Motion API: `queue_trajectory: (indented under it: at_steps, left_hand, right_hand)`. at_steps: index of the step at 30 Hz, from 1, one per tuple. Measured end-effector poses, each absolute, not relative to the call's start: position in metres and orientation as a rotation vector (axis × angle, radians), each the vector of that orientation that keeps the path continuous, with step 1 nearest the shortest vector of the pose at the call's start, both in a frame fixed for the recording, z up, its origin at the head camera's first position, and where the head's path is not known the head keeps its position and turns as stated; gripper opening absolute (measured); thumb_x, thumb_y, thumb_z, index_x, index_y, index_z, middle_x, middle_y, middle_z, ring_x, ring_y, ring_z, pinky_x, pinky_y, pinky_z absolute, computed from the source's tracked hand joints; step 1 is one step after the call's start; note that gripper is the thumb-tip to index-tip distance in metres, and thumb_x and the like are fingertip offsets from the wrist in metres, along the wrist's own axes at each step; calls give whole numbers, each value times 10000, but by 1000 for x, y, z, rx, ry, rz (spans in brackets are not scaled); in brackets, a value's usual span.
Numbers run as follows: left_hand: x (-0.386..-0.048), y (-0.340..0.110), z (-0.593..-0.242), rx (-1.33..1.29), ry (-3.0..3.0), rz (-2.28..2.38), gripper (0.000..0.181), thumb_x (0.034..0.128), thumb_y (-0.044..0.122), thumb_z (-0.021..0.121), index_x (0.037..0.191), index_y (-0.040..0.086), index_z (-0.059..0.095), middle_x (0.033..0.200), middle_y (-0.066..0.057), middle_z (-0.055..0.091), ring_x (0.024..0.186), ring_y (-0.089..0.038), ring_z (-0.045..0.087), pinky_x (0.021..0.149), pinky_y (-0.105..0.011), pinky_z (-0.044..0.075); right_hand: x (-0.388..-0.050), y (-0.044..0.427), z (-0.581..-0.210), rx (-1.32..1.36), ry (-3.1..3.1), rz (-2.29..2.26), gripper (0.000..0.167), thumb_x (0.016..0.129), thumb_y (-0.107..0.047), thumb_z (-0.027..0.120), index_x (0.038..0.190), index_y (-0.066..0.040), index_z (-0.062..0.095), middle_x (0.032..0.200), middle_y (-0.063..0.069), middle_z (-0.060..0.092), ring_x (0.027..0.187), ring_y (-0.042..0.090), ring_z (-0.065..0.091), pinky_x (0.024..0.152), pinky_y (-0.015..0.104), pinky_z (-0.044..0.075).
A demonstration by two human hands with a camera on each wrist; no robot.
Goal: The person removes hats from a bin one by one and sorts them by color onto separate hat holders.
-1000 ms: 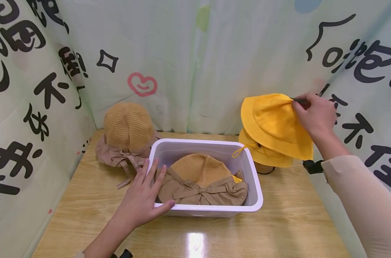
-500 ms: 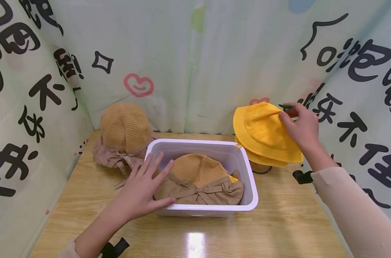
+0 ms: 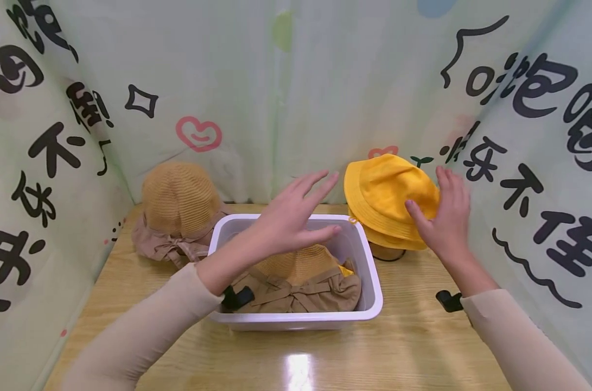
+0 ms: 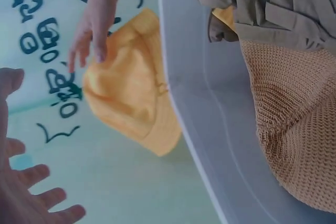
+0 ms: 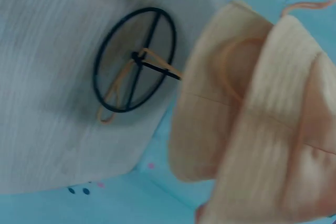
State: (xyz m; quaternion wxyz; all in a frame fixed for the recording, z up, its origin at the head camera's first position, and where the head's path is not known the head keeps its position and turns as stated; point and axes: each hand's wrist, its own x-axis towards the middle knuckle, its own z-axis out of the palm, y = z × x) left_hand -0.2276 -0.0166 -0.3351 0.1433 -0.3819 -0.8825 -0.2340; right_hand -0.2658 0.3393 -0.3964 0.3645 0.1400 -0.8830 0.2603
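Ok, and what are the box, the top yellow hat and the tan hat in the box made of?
The box looks like smooth plastic, maybe slightly shiny: stiff walls, rounded rim.
The top yellow hat seems matte cloth, perhaps cotton, with soft creases.
The tan hat looks like dull straw or yarn up top, in ridged rows; its brown brim seems cloth, because it wrinkles.

The black wire stand [image 5: 138, 60] has a round foot on the pale counter [image 5: 47, 82]. Yellow string [image 5: 117, 83] loops across it. Two pale yellow hats [image 5: 262, 124] overlap near the stand's foot, with dotted blue cloth [image 5: 123, 203] beyond.
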Motion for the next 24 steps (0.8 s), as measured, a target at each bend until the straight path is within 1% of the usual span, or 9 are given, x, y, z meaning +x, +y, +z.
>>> queue_trajectory:
  at_steps: [4,7,10,16,20,24]
  left_hand:
    - [-254,9,-341,-1090,-2499,-666,905,898,586,614,1607,202,204,1623,-112,276,1466,-387,299,1171,-530,295]
    - [-270,23,-348,-1078,-2480,-615,917,896,605,603,1607,190,199,1628,-126,258,1482,-399,259,1198,-508,251]
    - [-283,35,-355,-1070,-2476,-540,928,899,623,583,1611,185,180,1636,-129,233,1499,-391,216,1207,-502,230]
    - [-306,60,-373,-1051,-2523,-424,946,905,659,540,1620,200,122,1648,-146,172,1500,-426,183,1184,-544,262]
    - [-316,77,-384,-1045,-2598,-406,982,902,683,520,1622,234,25,1660,-150,125,1506,-425,166,1195,-530,247]
    - [-320,97,-391,-1090,-2648,-414,1030,894,703,514,1609,256,-77,1677,-140,9,1522,-409,113,1214,-508,209]
  right_hand:
    - [-262,341,-414,359,-2246,582,835,856,-499,625,1559,-183,303,1633,175,219,1499,455,135,1184,635,94]
    - [-259,342,-425,371,-2235,521,826,877,-534,595,1572,-236,261,1660,151,141,1513,454,71,1173,662,75]
    - [-259,343,-433,378,-2236,486,824,892,-570,585,1578,-276,238,1671,125,107,1520,444,37,1169,672,58]
    - [-263,343,-441,354,-2268,478,839,894,-627,570,1582,-282,234,1680,97,85,1522,441,18,1161,688,49]
    - [-267,342,-443,343,-2308,474,865,896,-626,577,1592,-278,200,1683,105,44,1522,440,0,1155,698,53]
    - [-268,343,-444,332,-2344,476,884,899,-603,588,1601,-285,155,1683,111,0,1520,446,-19,1164,686,49]
